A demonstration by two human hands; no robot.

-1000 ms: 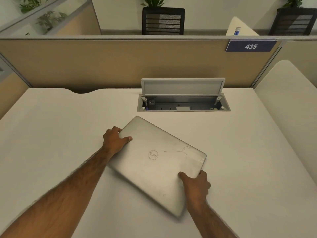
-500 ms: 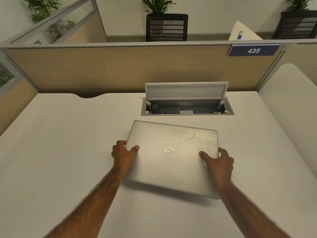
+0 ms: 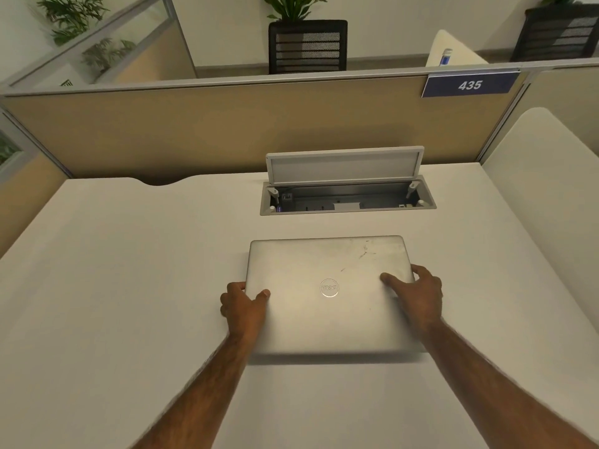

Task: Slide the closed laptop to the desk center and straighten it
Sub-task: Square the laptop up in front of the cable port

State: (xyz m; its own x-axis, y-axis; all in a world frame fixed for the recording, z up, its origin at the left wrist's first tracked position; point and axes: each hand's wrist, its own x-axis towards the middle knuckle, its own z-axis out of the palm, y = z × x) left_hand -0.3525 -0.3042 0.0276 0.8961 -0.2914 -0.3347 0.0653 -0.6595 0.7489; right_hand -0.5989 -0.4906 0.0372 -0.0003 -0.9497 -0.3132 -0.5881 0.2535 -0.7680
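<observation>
A closed silver laptop lies flat on the white desk, a little right of the middle, its edges nearly parallel to the desk's back edge. A round logo shows on its lid, with scratches near the far right corner. My left hand grips the laptop's left edge, thumb on the lid. On the right edge sits my right hand, thumb on the lid and fingers wrapped around the side.
An open cable box with its grey flap raised is sunk into the desk just behind the laptop. A tan partition with a blue "435" sign closes the back. A second white desk adjoins on the right.
The laptop has turned from a strong diagonal to nearly square with the desk and slid toward the cable box. Both hands moved with it, staying on its left and right edges.
</observation>
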